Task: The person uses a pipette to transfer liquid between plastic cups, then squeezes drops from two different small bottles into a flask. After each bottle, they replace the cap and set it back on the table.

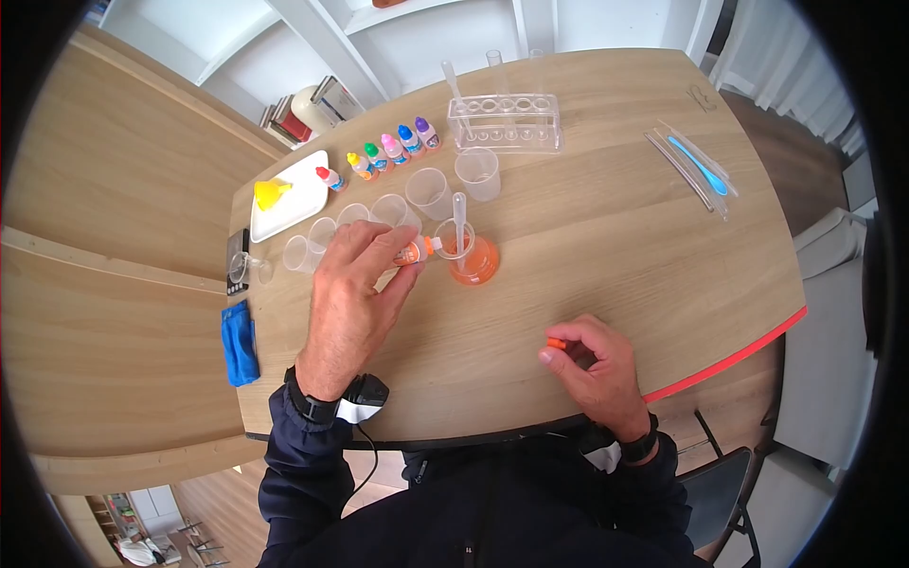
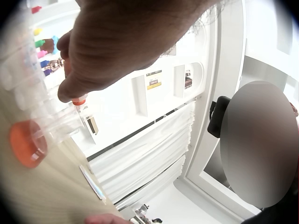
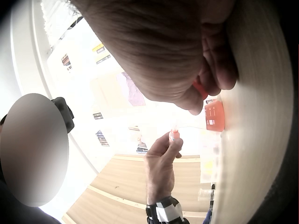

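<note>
My left hand (image 1: pixel 348 293) grips a small orange-labelled dropper bottle (image 1: pixel 413 252), tilted on its side with its tip at the mouth of a glass flask (image 1: pixel 474 260). Orange liquid fills the flask's lower part, and a clear pipette (image 1: pixel 460 220) stands in its neck. In the left wrist view the flask (image 2: pixel 28 144) is below the left hand (image 2: pixel 112 46). Near the table's front, my right hand (image 1: pixel 601 377) pinches a small orange cap (image 1: pixel 556 344) between thumb and fingers. The right wrist view shows the cap (image 3: pixel 200 88) partly hidden by the right hand (image 3: pixel 159 56).
Several clear cups (image 1: pixel 429 192) stand behind the left hand. Beyond them are coloured dropper bottles (image 1: pixel 393 148), a white tray (image 1: pixel 257 221) with a yellow funnel (image 1: pixel 271 194), and a test tube rack (image 1: pixel 505 146). A blue cloth (image 1: pixel 239 343) lies at left, wrapped tools (image 1: pixel 698 167) at right.
</note>
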Motion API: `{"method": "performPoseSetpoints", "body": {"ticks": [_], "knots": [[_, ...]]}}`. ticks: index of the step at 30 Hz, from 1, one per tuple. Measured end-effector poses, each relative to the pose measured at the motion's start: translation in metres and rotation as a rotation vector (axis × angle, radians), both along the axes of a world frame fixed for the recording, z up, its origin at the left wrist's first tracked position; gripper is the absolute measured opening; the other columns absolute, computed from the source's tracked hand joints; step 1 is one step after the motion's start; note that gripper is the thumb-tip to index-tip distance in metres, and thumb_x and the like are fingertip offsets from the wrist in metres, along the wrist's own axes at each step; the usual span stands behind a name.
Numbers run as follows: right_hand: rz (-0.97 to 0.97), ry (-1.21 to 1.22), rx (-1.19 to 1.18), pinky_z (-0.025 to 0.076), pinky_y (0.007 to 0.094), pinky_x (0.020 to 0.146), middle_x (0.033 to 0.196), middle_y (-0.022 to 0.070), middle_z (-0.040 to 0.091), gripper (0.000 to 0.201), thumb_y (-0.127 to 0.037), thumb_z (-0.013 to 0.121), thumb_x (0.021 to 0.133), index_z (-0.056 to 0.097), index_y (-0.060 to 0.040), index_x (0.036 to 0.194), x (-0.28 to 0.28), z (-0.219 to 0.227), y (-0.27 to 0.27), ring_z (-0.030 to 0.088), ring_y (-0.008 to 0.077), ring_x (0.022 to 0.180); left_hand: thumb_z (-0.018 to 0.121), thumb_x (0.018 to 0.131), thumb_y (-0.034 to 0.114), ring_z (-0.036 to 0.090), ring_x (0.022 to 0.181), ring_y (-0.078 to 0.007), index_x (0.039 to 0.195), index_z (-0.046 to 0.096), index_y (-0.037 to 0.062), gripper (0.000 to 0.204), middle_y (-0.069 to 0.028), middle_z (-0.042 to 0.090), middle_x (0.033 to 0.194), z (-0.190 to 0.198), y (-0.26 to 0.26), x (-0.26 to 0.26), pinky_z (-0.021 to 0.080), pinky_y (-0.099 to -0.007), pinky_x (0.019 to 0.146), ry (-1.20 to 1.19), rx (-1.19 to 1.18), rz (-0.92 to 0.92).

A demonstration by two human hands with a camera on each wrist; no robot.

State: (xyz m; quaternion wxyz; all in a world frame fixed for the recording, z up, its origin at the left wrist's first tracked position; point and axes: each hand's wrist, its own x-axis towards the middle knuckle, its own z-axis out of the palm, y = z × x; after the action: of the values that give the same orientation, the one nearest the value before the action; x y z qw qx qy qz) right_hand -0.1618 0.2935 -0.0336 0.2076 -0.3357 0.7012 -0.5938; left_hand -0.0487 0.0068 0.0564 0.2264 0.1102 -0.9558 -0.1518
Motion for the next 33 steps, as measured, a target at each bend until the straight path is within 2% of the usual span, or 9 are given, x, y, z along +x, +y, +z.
{"method": "performPoseSetpoints", "body": {"ticks": [5, 11, 14, 17, 20, 23, 26, 29, 33], "knots": [[0.001, 0.003, 0.001, 0.057, 0.0297, 0.071, 0.095, 0.0104, 0.072, 0.019, -0.004, 0.083, 0.096, 0.075, 0.0017, 0.112, 0.0, 0.0, 0.0, 0.071, 0.0171, 0.08, 0.087, 0.088, -0.001, 0.071, 0.091, -0.0212, 0.127, 0.08, 0.004, 0.04, -0.011, 0.076, 0.112, -0.006, 0.002, 0.002, 0.059, -0.0335, 0.08, 0.015, 0.09, 0.034], [-0.022, -0.019, -0.013, 0.058, 0.0291, 0.073, 0.097, 0.0095, 0.072, 0.02, -0.002, 0.083, 0.095, 0.076, 0.0015, 0.113, 0.001, -0.003, 0.0, 0.072, 0.0163, 0.082, 0.085, 0.092, -0.002, 0.068, 0.093, -0.0136, 0.13, 0.078, 0.002, 0.038, -0.0063, 0.076, 0.111, -0.018, 0.011, 0.013, 0.055, -0.029, 0.081, 0.035, 0.44, 0.124], [-0.036, -0.061, -0.008, 0.059, 0.028, 0.076, 0.099, 0.0091, 0.073, 0.021, -0.002, 0.084, 0.095, 0.076, 0.0011, 0.114, 0.002, -0.005, 0.001, 0.073, 0.016, 0.085, 0.084, 0.093, -0.003, 0.067, 0.096, -0.013, 0.129, 0.077, 0.0006, 0.037, -0.0055, 0.075, 0.114, -0.03, 0.019, 0.024, 0.055, -0.0286, 0.085, 0.119, 0.672, 0.115], [-0.039, -0.143, 0.012, 0.059, 0.0274, 0.078, 0.103, 0.0092, 0.074, 0.022, 0.0, 0.085, 0.094, 0.077, 0.0007, 0.114, 0.006, 0.0, 0.002, 0.074, 0.0156, 0.087, 0.085, 0.092, -0.003, 0.065, 0.09, -0.0128, 0.126, 0.078, 0.0012, 0.035, -0.0046, 0.076, 0.11, -0.034, 0.037, 0.036, 0.056, -0.0298, 0.081, 0.153, 0.781, 0.086], [-0.032, -0.135, -0.023, 0.06, 0.0278, 0.078, 0.105, 0.0096, 0.075, 0.025, 0.004, 0.085, 0.091, 0.077, -0.0001, 0.114, 0.012, 0.014, -0.002, 0.074, 0.0158, 0.089, 0.085, 0.091, -0.005, 0.065, 0.091, -0.0136, 0.124, 0.078, 0.0015, 0.034, -0.0056, 0.076, 0.11, -0.041, 0.057, 0.048, 0.056, -0.029, 0.084, 0.126, 0.844, 0.036], [0.054, -0.016, -0.121, 0.062, 0.0284, 0.077, 0.105, 0.0103, 0.075, 0.027, 0.008, 0.086, 0.09, 0.077, -0.0005, 0.114, 0.015, 0.03, -0.013, 0.074, 0.0169, 0.088, 0.084, 0.09, -0.008, 0.069, 0.098, -0.0166, 0.124, 0.078, 0.001, 0.037, -0.0081, 0.076, 0.114, -0.042, 0.073, 0.057, 0.055, -0.0297, 0.088, 0.069, 0.84, -0.047], [0.151, 0.078, -0.11, 0.063, 0.0292, 0.076, 0.107, 0.0111, 0.075, 0.029, 0.009, 0.086, 0.089, 0.078, -0.0015, 0.115, 0.017, 0.045, -0.025, 0.074, 0.0176, 0.088, 0.086, 0.089, -0.006, 0.073, 0.095, -0.0216, 0.123, 0.078, 0.0014, 0.036, -0.0101, 0.077, 0.113, -0.045, 0.083, 0.062, 0.06, -0.0345, 0.077, 0.076, 0.824, -0.081], [0.204, 0.147, -0.066, 0.063, 0.03, 0.073, 0.108, 0.0113, 0.075, 0.029, 0.008, 0.086, 0.089, 0.079, -0.0025, 0.115, 0.019, 0.052, -0.034, 0.074, 0.0179, 0.087, 0.087, 0.086, -0.006, 0.075, 0.097, -0.0264, 0.122, 0.078, 0.0014, 0.037, -0.0117, 0.077, 0.113, -0.051, 0.089, 0.067, 0.061, -0.0377, 0.074, 0.117, 0.755, -0.088], [0.268, 0.186, 0.0, 0.063, 0.0305, 0.073, 0.109, 0.0106, 0.075, 0.029, 0.008, 0.086, 0.088, 0.079, -0.0033, 0.114, 0.018, 0.055, -0.037, 0.074, 0.0179, 0.087, 0.088, 0.083, -0.006, 0.074, 0.098, -0.0295, 0.121, 0.079, 0.0014, 0.039, -0.0124, 0.077, 0.112, -0.048, 0.088, 0.073, 0.061, -0.0383, 0.079, 0.119, 0.665, -0.082]]}}
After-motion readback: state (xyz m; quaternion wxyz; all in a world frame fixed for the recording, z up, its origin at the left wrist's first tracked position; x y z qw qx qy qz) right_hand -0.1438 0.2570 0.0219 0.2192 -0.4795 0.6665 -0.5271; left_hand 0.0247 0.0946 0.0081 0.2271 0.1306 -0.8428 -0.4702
